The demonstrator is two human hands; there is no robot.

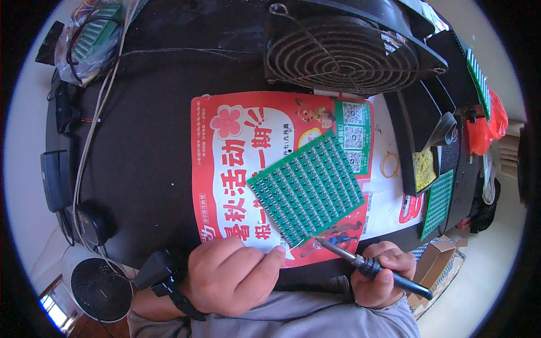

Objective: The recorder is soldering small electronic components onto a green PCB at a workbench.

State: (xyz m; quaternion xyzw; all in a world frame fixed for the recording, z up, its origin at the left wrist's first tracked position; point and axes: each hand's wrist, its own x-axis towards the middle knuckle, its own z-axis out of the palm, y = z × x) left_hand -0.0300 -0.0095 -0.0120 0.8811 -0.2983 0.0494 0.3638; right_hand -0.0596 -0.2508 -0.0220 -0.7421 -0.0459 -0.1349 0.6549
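Nearest the wearer, the left hand [231, 276] lies knuckles-up at the near edge of the tabletop [146, 158], fingers curled loosely; its fingertips press the near edge of the red printed sheet [225, 186] and seem to nip something thin there, too small to tell. At about three o'clock from it, the right hand [383, 273] has its grip pressed together round the black handle of a soldering iron [360, 261], held like a pen, the metal tip pointing to ten o'clock and ending just at the near corner of the green circuit panel [307, 188].

That panel, a tilted square packed with rows of small pads, lies on the red sheet in the middle of the tabletop. The step in hand looks like soldering along the panel's near edge. The next move calls for a steady tip laid on one pad only, with the left hand holding sheet and panel from sliding.

Farther off, at two o'clock, a black tray holds a yellow sponge [425, 166], with a second green panel [438, 203] beside it. At twelve o'clock stands a dark round fan [344, 53].
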